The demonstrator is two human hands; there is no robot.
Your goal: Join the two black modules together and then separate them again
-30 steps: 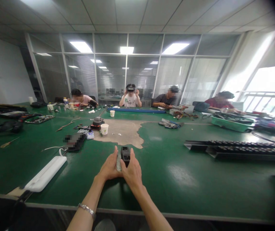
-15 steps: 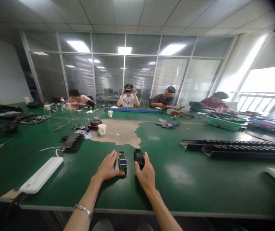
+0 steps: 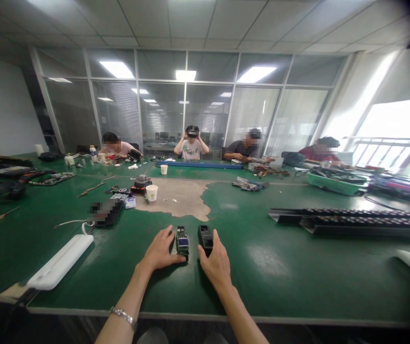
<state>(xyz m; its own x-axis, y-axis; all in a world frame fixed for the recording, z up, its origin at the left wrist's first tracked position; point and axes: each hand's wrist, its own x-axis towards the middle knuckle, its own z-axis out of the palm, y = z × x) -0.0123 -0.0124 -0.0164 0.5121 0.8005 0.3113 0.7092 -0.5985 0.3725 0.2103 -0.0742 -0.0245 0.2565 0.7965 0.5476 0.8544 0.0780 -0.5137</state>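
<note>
On the green table, a small electronic module (image 3: 182,242) with a bare circuit board and a blue-violet part lies lengthwise in front of me. My left hand (image 3: 162,249) is beside it with spread fingers along its left side, and the thumb reaches its near end. Just to the right sits a black plastic casing (image 3: 205,236) with openings in its top. My right hand (image 3: 217,260) has the thumb on the casing's left and the fingers along its right, gripping its near part, which is partly hidden. A narrow gap separates module and casing.
A white power strip (image 3: 61,263) lies at left, near a dark blurred device (image 3: 106,211). Paper cups (image 3: 151,193) stand farther back. Black metal channels (image 3: 348,220) and a green basket (image 3: 337,183) are at right. Several people sit across the table.
My right hand and the black casing have shifted slightly left and toward me. My left hand and the module stay nearly in place. The person opposite has moved their hands up beside the headset.
</note>
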